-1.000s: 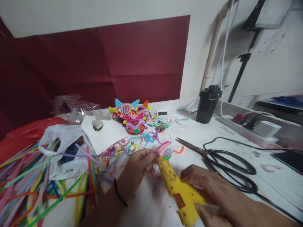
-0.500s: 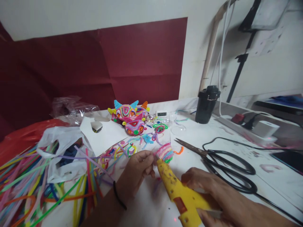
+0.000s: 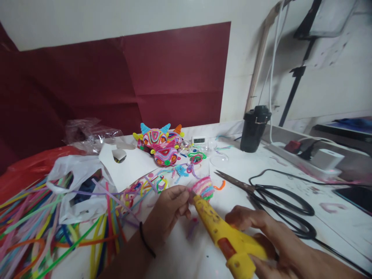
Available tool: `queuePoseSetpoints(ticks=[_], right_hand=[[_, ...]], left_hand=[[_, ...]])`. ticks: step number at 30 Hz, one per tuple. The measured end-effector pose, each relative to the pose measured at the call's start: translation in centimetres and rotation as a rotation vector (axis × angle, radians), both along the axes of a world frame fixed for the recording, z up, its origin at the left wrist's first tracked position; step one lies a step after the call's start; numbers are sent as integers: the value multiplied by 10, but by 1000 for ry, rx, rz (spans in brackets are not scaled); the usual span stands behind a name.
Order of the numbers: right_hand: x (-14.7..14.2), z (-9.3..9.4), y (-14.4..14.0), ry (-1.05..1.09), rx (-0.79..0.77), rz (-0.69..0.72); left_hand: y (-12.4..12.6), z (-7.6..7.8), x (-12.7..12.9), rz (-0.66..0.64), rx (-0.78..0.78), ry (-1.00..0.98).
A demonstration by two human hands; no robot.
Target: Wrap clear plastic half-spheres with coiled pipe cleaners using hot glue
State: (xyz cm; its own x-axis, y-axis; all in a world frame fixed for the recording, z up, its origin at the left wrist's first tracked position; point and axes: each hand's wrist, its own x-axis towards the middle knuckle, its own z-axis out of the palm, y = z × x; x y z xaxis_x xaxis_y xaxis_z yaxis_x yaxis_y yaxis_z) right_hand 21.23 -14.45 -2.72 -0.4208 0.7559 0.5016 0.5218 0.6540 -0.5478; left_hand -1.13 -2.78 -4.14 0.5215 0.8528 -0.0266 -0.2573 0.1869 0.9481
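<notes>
My left hand [image 3: 173, 205], a dark band at its wrist, pinches the left edge of a small striped pipe-cleaner piece [image 3: 203, 187] in pink, blue and green. Wrapped in my right hand [image 3: 261, 228] is a yellow glue gun [image 3: 216, 226]. The gun's nozzle points up and left, close to my left fingertips at the edge of the striped piece. Whether the tip touches it I cannot tell. Just right of the piece lies an orange pipe-cleaner scrap [image 3: 220, 185].
Black-handled scissors [image 3: 261, 192] lie open at right, near a black cup [image 3: 254, 130] and a power strip [image 3: 305, 161]. Several loose pipe cleaners [image 3: 31, 224] and a white plastic bag [image 3: 72, 186] spread at left. Colourful horned pipe-cleaner heads [image 3: 158, 143] sit at the back beside a small digital clock [image 3: 198, 140].
The glue gun's rear end has swung slightly right and down with my right hand. My left hand and the striped piece have barely shifted.
</notes>
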Motion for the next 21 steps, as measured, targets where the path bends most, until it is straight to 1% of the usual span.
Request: queuePoseSetpoints(ticks=[4, 13, 17, 21], right_hand=[[1, 1, 2, 7, -15, 2], [1, -3, 2, 16, -13, -16], [1, -2, 1, 19, -47, -1], [0, -3, 0, 23, -35, -9]], left_hand=[[-1, 1, 1, 2, -11, 6], [1, -5, 0, 0, -12, -3], [1, -2, 0, -13, -16, -3], [-1, 2, 1, -17, -14, -1]])
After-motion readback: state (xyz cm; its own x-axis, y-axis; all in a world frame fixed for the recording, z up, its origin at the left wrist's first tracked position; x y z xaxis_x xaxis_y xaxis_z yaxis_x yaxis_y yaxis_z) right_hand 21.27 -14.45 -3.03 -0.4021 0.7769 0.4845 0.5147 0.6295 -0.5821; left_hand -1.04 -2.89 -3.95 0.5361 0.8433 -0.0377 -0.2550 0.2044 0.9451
